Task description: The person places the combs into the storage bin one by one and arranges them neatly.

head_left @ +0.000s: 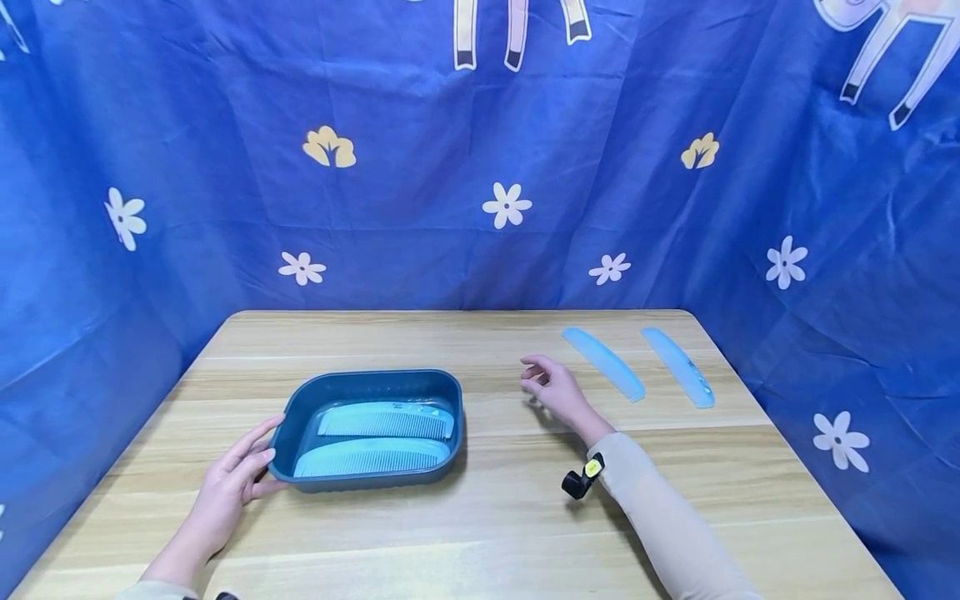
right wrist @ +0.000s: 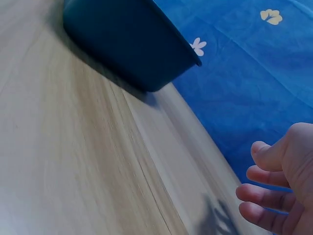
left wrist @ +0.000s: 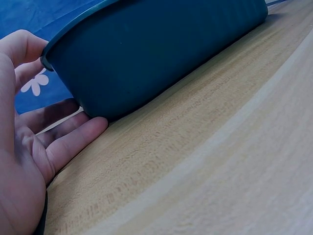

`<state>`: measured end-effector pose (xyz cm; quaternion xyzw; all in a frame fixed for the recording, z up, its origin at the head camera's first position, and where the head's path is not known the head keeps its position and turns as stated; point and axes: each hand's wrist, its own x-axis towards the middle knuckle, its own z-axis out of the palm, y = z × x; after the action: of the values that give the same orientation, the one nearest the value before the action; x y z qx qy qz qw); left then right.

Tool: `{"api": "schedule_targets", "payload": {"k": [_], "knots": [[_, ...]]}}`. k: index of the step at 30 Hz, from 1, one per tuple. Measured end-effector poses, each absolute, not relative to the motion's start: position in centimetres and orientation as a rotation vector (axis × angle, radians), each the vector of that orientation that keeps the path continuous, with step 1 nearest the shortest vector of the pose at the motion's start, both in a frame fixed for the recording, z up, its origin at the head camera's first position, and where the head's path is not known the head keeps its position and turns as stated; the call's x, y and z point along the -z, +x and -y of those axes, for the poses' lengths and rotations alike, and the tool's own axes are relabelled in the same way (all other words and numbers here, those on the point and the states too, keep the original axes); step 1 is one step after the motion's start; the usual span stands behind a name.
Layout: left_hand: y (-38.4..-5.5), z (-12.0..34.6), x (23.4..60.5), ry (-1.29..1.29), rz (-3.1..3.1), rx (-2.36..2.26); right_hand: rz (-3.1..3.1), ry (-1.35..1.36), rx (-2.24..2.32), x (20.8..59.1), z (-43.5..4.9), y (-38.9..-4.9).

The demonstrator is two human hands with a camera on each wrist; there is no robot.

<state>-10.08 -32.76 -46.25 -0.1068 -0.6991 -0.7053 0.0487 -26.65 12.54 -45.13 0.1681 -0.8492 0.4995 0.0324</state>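
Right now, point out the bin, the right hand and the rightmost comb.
Bin point(left wrist: 151, 54): left wrist view, outer side wall.
Right hand point(head_left: 557, 393): head view, back of the hand.
Rightmost comb point(head_left: 678, 367): head view, middle of its body.

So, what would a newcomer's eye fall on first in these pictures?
Probably the dark teal tub, left of centre on the wooden table, with two light blue combs lying inside and the left fingers touching its left end. Next, the bright blue flowered curtain behind, and two more combs toward the table's far right corner, to the right of the empty right fingers.
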Motion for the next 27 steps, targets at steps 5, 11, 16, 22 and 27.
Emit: {"api": "schedule_targets", "payload": {"k": [5,11,16,22,27], "knots": [[-10.1,32.8,46.2,-0.315,2.136,2.141,2.633,0.473,-1.534,45.3,-13.3,-27.1],[-10.1,32.8,46.3,-0.296,2.146,2.137,2.653,0.448,-1.506,45.5,-14.2,-27.3],[-10.1,32.8,46.3,-0.295,2.150,2.130,2.676,0.460,-1.473,45.5,-15.0,-27.4],[-10.0,32.7,46.2,-0.291,2.145,2.128,2.664,0.465,-1.438,45.2,-16.3,-27.7],[-10.0,32.7,46.2,-0.297,2.137,2.140,2.647,0.443,-1.445,45.0,-17.4,-28.0]]}}
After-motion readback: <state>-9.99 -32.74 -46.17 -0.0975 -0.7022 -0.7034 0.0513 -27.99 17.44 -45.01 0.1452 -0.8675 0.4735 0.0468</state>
